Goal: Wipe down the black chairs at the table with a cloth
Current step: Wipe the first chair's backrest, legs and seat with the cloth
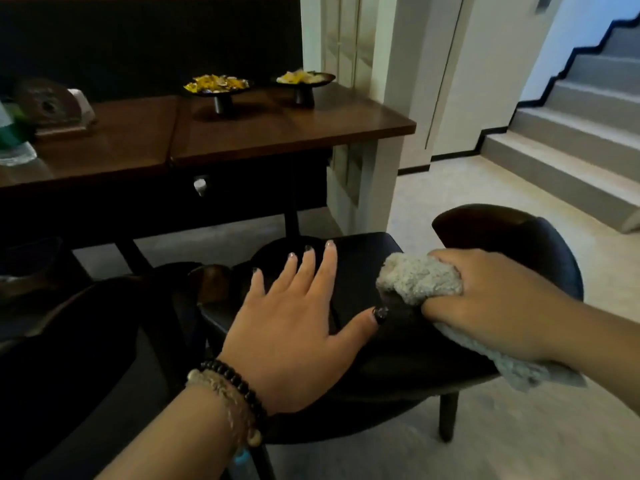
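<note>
Partly hidden, the cloth (419,278) bunches inside the right hand (485,299).

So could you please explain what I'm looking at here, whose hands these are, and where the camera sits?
There is no machine: a person wears one camera on the head, looking forward and down at both bare hands. The left hand, with bracelets on the wrist, is spread flat over the seat of a black chair. The right hand grips a fluffy grey cloth near the chair's curved back. Behind stands a wooden table with two small stands holding what look like wrapped sweets. Stairs rise on the right.
</note>
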The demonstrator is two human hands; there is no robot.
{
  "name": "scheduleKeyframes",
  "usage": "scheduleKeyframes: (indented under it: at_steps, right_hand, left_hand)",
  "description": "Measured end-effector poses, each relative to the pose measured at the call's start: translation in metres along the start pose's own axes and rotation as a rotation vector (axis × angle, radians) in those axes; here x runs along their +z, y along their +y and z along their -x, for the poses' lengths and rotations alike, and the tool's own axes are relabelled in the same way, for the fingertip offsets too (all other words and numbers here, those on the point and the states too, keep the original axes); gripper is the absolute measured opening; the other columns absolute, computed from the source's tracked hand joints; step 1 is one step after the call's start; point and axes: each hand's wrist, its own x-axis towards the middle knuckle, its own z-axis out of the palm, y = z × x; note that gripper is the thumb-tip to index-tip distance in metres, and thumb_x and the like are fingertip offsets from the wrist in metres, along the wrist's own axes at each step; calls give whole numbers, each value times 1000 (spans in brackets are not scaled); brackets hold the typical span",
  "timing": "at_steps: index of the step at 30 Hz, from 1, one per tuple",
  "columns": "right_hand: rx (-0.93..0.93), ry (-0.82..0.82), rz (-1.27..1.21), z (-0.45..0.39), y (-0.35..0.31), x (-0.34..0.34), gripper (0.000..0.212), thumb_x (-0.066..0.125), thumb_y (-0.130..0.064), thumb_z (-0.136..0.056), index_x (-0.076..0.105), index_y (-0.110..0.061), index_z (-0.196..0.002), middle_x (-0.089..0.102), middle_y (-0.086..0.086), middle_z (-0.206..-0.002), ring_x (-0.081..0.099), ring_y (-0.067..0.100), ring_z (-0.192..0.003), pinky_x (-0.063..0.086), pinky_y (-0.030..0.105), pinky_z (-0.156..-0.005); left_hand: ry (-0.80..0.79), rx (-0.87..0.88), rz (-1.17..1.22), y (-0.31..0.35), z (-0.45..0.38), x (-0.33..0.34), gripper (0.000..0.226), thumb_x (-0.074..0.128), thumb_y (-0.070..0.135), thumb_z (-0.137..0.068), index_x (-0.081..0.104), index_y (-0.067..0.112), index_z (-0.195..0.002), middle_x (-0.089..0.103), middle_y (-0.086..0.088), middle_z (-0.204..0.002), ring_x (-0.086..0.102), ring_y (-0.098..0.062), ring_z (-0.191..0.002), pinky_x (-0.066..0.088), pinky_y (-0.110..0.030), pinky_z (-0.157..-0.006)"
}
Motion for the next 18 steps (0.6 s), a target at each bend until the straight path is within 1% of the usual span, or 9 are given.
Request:
scheduleKeyframes:
  at_steps: [1, 3, 5, 7, 9, 11, 15, 18]
  right_hand:
    - [8, 9, 23, 1, 0, 0, 26, 58, -57, -78, 51, -40, -97, 60, -17, -84, 57, 3, -78, 47, 27, -66]
    - [34, 27, 44, 4, -2, 1, 27, 56, -58, -80, 49, -42, -102, 59, -18, -85, 56, 2, -77, 43, 23, -60]
    - [56, 65, 19, 8, -4, 2, 30, 55, -57, -81, 48, -42, -107, 60, -19, -86, 56, 3, -76, 44, 22, -58]
    - [82, 99, -16, 12, -8, 0, 32, 55, -56, -81, 50, -38, -107, 61, -17, -85, 58, 6, -75, 52, 30, -59]
    - [109, 108, -44, 16, -11, -3, 30, 59, -51, -81, 53, -34, -105, 61, -16, -80, 60, 9, -72, 55, 37, -60]
    - [135, 90, -77, 17, -15, -7, 28, 65, -46, -82, 55, -33, -104, 61, -18, -79, 60, 10, -71, 55, 38, -59]
    - [175, 34, -101, 16, -20, -12, 33, 67, -44, -84, 59, -28, -111, 65, -13, -86, 63, 9, -77, 54, 30, -58]
    - [188, -2, -68, 14, -20, -16, 33, 67, -43, -84, 60, -25, -111, 65, -10, -86, 62, 11, -76, 45, 22, -55]
  left_hand:
    - [-24, -24, 22, 1, -2, 0, 93, -12, 86, -65, -30, 38, -143, -17, 16, -158, -16, -5, -145, -13, -36, -115]
    - [-90, -99, 97, 2, -9, -1, 94, -8, 80, -69, -20, 32, -149, -8, 12, -160, -9, -6, -146, -11, -36, -115]
    - [-130, -197, 157, 3, -16, 0, 89, -2, 73, -78, -9, 26, -153, 1, 7, -162, -1, -7, -148, -8, -38, -117]
    - [-136, -270, 159, 5, -19, 1, 80, 5, 67, -88, -4, 22, -154, 6, 4, -162, 3, -10, -148, -5, -40, -118]
    - [-144, -308, 137, 9, -19, 2, 78, 9, 65, -91, -3, 21, -154, 7, 2, -162, 3, -12, -149, -5, -42, -119]
    - [-151, -332, 116, 12, -17, 0, 79, 11, 64, -90, -2, 21, -154, 7, 0, -162, 3, -14, -149, -5, -43, -119]
    - [-186, -363, 112, 15, -17, -5, 80, 15, 62, -88, 2, 21, -154, 9, -2, -162, 3, -17, -149, -5, -44, -118]
    - [-200, -370, 123, 17, -18, -12, 79, 19, 60, -88, 6, 21, -155, 8, -4, -162, 2, -19, -149, -5, -44, -118]
